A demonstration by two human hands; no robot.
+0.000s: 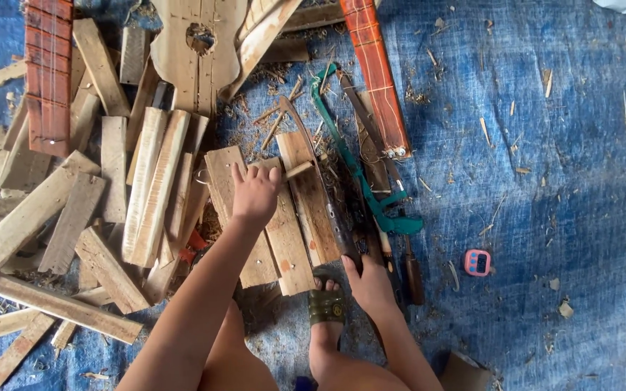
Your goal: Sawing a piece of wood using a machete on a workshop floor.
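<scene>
Clearly I'm clamping my left hand on a wood peg and my right hand around the machete handle; a glancing chop could be biting my left fingers.

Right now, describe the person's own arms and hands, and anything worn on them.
Both arms are bare to the frame's bottom edge: no sleeves, gloves, watch or rings visible. The left hand and right hand are bare too. The only wear visible is a dark green sandal on one foot.

Soft, even daylight — no hard shadows, no glare on the blue tarp. Centre sharp; the edges bow and blur slightly — wide-lens distortion.
</scene>
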